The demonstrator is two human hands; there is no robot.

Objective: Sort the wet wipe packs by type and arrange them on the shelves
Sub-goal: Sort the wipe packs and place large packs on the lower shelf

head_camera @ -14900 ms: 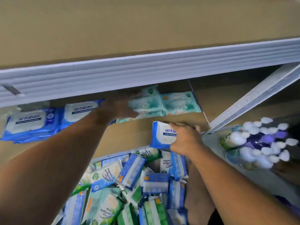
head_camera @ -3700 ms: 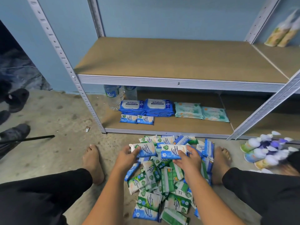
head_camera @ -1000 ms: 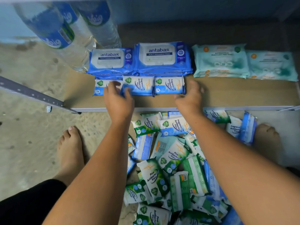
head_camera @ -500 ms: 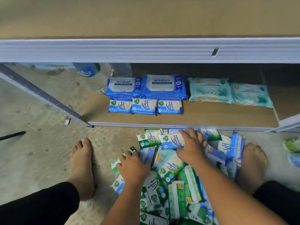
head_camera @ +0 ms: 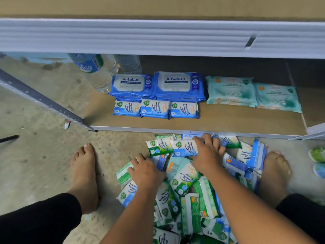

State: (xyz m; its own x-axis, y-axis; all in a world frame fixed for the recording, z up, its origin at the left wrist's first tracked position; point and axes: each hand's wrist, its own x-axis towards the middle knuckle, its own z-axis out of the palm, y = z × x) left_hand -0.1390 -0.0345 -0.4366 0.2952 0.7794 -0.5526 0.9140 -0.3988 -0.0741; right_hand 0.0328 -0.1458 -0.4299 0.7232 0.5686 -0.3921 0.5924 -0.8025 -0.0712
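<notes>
A pile of small wet wipe packs [head_camera: 190, 201], green pine ones and blue fragrance-free ones, lies on the floor between my feet. My right hand [head_camera: 207, 154] grips a small blue pack [head_camera: 183, 147] at the pile's far edge, fingers on top and thumb below. My left hand [head_camera: 146, 171] lies on the pile's left side with its fingers curled down over a blue pack [head_camera: 161, 161]; whether it holds the pack is hidden. On the bottom shelf [head_camera: 228, 121] lie three small blue packs [head_camera: 155, 110] in a row, two stacks of large blue antabax packs [head_camera: 177, 83] and two stacks of teal packs [head_camera: 230, 90].
The upper shelf's white front rail [head_camera: 158, 37] hangs over the bottom shelf. Two water bottles [head_camera: 95, 71] stand at the shelf's back left. A grey upright post [head_camera: 40, 101] runs at the left. My bare feet [head_camera: 84, 173] flank the pile. Green-capped bottles [head_camera: 318, 155] lie far right.
One second ago both hands were at the row of small blue packs on the shelf. They have since drawn back to the floor pile, and my right hand has closed on a blue pack.
</notes>
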